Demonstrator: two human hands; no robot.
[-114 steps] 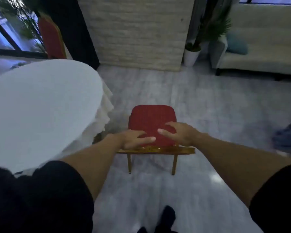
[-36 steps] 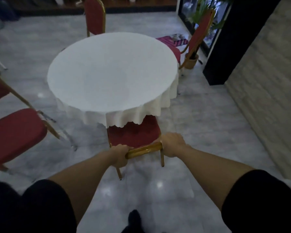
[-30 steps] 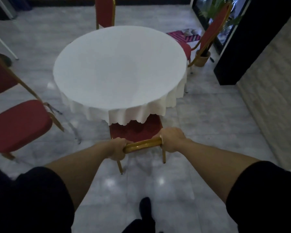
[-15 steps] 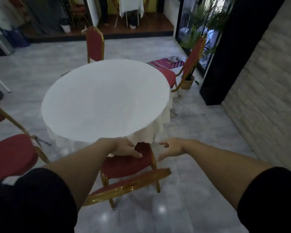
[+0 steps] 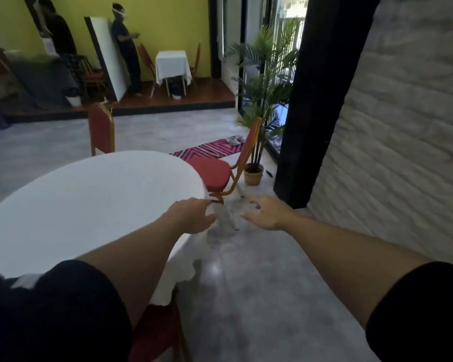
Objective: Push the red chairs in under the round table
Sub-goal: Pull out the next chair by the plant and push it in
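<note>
Grey floor is seen, a pale brick wall at right, a yellow wall and potted palm beyond.

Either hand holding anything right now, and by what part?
Nothing. The left hand and right hand are both open and empty, out toward the chair.

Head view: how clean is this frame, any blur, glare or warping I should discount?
Head view: wide-angle warping bends the black pillar and stretches the round table; brick wall smeared by motion blur; daylight blows out behind the palm; floor shows a glare spot; both hands fairly sharp.
</note>
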